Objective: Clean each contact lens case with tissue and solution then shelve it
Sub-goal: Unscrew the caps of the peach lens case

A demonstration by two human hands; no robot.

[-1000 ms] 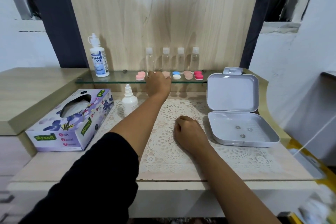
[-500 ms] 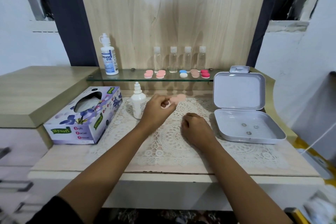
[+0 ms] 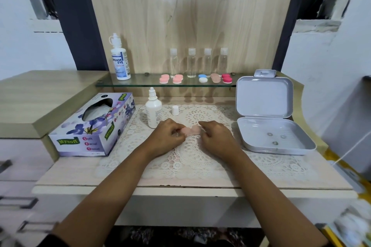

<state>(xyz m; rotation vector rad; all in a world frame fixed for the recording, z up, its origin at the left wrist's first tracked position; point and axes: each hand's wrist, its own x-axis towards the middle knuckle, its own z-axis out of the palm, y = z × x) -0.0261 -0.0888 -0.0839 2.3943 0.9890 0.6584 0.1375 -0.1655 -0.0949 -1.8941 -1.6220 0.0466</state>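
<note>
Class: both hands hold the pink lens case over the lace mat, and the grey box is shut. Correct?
No. The head view shows the grey box open, lid raised. The left hand and right hand do hold the lens case over the lace mat.

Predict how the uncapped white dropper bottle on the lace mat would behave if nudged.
The dropper bottle stands tall on a narrow base, so it would probably tip easily. It looks like light plastic. Its cap stands apart, so tipping might spill solution.
</note>
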